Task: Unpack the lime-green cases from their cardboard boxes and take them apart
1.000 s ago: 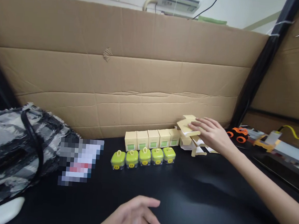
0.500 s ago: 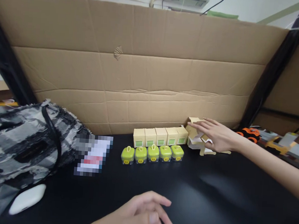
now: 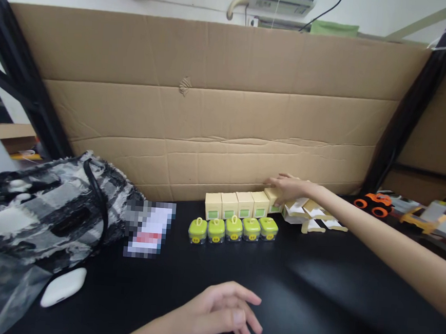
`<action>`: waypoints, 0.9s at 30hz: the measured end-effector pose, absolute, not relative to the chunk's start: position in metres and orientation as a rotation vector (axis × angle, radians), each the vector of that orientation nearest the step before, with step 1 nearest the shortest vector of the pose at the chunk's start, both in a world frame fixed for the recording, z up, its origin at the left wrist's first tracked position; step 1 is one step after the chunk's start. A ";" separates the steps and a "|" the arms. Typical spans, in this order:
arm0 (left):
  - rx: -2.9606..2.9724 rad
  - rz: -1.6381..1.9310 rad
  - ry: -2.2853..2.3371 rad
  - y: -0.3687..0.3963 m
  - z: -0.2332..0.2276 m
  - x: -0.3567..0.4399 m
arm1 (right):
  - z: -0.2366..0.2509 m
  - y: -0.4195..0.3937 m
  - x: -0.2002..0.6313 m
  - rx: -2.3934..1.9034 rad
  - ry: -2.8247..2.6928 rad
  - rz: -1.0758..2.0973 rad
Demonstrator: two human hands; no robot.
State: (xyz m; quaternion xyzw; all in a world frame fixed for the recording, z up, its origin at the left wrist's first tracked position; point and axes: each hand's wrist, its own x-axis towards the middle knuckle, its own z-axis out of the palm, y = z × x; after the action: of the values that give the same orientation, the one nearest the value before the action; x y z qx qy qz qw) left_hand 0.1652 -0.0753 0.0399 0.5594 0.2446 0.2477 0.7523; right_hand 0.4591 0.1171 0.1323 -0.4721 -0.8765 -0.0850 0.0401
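My right hand (image 3: 288,188) reaches to the back of the table. Its fingers lie over the top and its thumb down the front of the rightmost small cream box (image 3: 272,198), which it grips. Other closed cream boxes (image 3: 229,206) with green label patches stand in a row to the left. In front of them sits a row of several little clear containers with green lids (image 3: 234,228) and yellow tags. Opened boxes with white insides (image 3: 316,211) lie right of the gripped box, under my forearm. My left hand (image 3: 230,311) hovers near the front, fingers apart and holding nothing.
A black-and-white frayed bag (image 3: 61,211) fills the left side, with a white rounded case (image 3: 64,287) before it. A blurred-out packet (image 3: 150,231) lies beside the bag. Behind rises a cardboard wall (image 3: 227,111). An orange toy vehicle (image 3: 374,203) stands far right.
My right hand has moved left, from above the opened boxes onto the rightmost closed box. My left hand keeps its pose. The whole view has shifted slightly.
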 end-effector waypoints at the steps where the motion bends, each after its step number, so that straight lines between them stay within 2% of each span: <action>1: 1.224 0.543 0.538 -0.076 0.041 0.165 | 0.141 0.113 0.461 -1.429 -2.667 -0.261; 7: 1.338 0.601 0.510 -0.072 0.044 0.161 | 0.171 0.059 0.453 -1.222 -2.439 -0.268; 13: 1.626 1.084 0.854 -0.069 0.049 0.158 | 0.126 -0.023 0.399 -0.969 -2.466 0.003; 19: 1.751 0.881 0.901 -0.073 0.046 0.157 | 0.084 -0.063 0.365 -0.822 -2.401 0.493; 27: 2.012 0.926 1.052 -0.079 0.063 0.155 | 0.070 -0.067 0.366 -0.843 -2.266 0.605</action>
State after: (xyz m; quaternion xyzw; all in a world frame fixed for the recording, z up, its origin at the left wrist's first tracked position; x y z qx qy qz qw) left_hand 0.1553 -0.0785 0.0633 0.7722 0.4038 0.3554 0.3382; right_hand 0.3660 -0.0668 0.0695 -0.3207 -0.8617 0.2299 0.3190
